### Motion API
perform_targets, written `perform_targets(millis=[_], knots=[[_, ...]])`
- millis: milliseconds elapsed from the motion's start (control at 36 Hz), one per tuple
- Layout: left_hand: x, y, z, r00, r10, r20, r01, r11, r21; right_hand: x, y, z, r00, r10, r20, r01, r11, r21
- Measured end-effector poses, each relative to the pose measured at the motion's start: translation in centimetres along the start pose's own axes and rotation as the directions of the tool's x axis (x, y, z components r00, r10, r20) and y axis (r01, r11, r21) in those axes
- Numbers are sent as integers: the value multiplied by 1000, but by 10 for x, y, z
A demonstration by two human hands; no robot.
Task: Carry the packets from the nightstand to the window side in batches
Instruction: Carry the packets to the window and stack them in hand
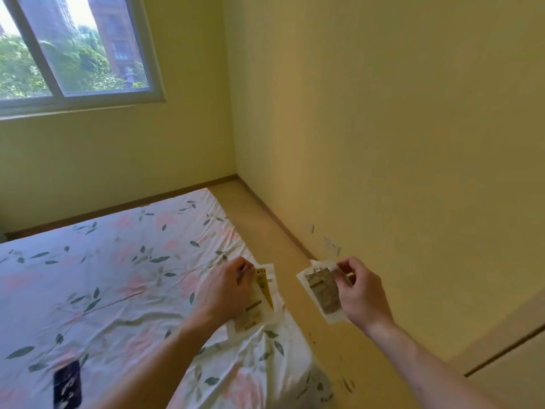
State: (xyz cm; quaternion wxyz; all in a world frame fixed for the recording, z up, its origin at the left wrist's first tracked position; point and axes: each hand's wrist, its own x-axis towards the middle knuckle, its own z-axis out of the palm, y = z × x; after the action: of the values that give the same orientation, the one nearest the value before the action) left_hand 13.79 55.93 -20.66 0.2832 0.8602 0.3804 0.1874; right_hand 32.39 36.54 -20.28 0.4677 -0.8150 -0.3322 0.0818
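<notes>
The left hand (225, 290) held a small stack of packets (259, 302), fingers curled round the left edge, with the packets fanning out to the right of the knuckles. The top one showed a yellow label and a clear border; a second, paler one stuck out below it toward the near side. This hand hung over the right edge of the bed (118, 276), just above the sheet; whether the packets touched the sheet could not be told.

The right hand (361, 293) pinched a single packet (321, 290) by its right edge, thumb and fingers curled on it. That packet was clear-bordered with brownish contents and tilted, its far end leaning left. It hung over the strip of floor (265, 231) between the bed and the right wall (383, 113), apart from the left-hand stack by a gap.

The bed carried a white sheet printed with pink flowers and dark green leaves, wrinkled near the hands. A dark phone (67, 383) lay on the sheet at the near left. The window (73, 54) sat at the far left, above the far wall, with trees and a tall building outside. A few small sockets (331, 246) showed low on the right wall, just beyond the right hand. At the near right, a pale wooden panel (507, 364) with a dark seam came into the edge of the view.
</notes>
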Motion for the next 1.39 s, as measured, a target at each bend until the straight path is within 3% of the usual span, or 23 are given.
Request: perform_targets(millis=[306, 667, 861, 1139, 1389], knots=[[77, 72, 50, 991, -69, -112, 67, 998, -20, 145, 52, -62, 985, -127, 114, 129, 992, -8], [249, 117, 127, 965, -95, -243, 83, 995, -62, 351, 84, -79, 932, -275, 237, 276, 961, 31], [325, 135, 128, 947, -168, -274, 160, 986, -51, 460, 85, -52, 890, -324, 323, 315, 946, 80], [418, 120, 100, 817, -345, -461, 345, 934, -88, 610, 55, 34, 743, -483, 463, 440, 874, 206], [445, 82, 66, 633, -490, -599, 511, 846, -152, 688, -4, 127, 559, -598, 574, 465, 800, 379]])
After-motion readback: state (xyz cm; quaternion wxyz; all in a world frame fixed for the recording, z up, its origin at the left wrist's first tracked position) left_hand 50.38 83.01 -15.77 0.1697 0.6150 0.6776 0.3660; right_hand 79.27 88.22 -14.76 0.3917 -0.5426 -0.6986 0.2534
